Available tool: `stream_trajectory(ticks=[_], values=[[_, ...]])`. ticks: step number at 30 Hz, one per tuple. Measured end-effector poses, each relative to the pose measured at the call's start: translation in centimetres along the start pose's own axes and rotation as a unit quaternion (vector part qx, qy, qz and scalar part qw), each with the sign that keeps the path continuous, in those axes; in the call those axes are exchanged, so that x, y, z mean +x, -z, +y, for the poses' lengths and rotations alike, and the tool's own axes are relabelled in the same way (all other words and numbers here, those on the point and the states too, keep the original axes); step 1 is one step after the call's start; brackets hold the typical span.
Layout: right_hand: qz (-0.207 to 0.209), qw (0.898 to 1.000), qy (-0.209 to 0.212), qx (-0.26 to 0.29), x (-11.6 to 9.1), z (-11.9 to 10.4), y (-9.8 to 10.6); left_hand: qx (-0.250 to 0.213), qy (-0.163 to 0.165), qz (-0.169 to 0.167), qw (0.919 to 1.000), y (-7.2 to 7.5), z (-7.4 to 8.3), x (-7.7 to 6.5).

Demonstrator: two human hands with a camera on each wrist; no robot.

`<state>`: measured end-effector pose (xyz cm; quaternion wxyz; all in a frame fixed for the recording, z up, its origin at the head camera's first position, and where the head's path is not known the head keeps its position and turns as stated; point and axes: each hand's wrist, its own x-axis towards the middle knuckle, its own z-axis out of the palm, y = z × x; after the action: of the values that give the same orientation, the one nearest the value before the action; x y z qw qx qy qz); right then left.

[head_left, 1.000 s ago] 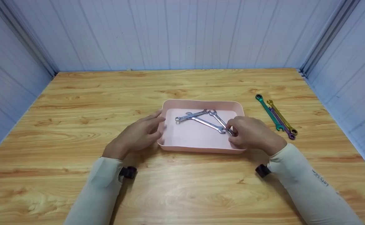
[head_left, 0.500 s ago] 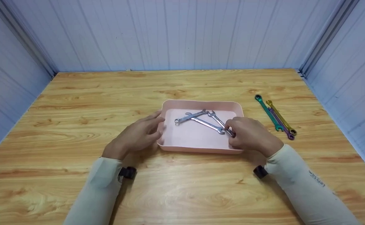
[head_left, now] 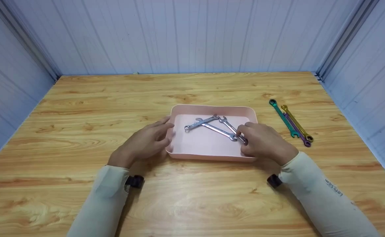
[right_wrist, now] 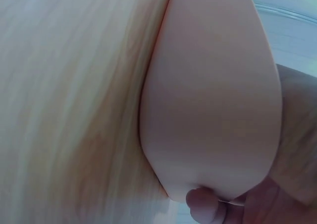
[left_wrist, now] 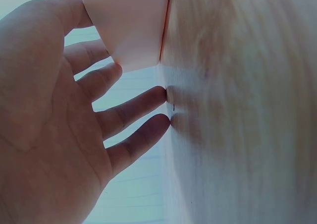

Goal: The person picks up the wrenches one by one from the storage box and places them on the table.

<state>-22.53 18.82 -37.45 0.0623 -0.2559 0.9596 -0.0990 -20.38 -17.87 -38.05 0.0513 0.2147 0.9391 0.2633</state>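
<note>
Only the right hand [head_left: 262, 141] has slid a tiny bit toward 9 o'clock; its bent finger and thumb seem to pinch the silver wrench [head_left: 230, 126] in the tray [head_left: 212, 157], toward 4 o'clock. Probably hard, slick, a bit heavy — grab mid-bar. Left hand [head_left: 145, 143], fingers spread — touching the 9 o'clock wall.
</note>
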Motion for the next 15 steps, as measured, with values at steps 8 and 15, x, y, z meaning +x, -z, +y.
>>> stream_trajectory(ticks=[8, 15], values=[[-0.035, 0.999, -0.017, 0.02, 0.25, -0.09, 0.1, 0.002, 0.007, -0.003, 1.0, -0.03, -0.06, 0.03], [-0.054, 0.998, -0.024, 0.026, 0.1, -0.06, 0.36, 0.008, 0.005, -0.005, 0.9999, 0.0, -0.08, 0.08]])
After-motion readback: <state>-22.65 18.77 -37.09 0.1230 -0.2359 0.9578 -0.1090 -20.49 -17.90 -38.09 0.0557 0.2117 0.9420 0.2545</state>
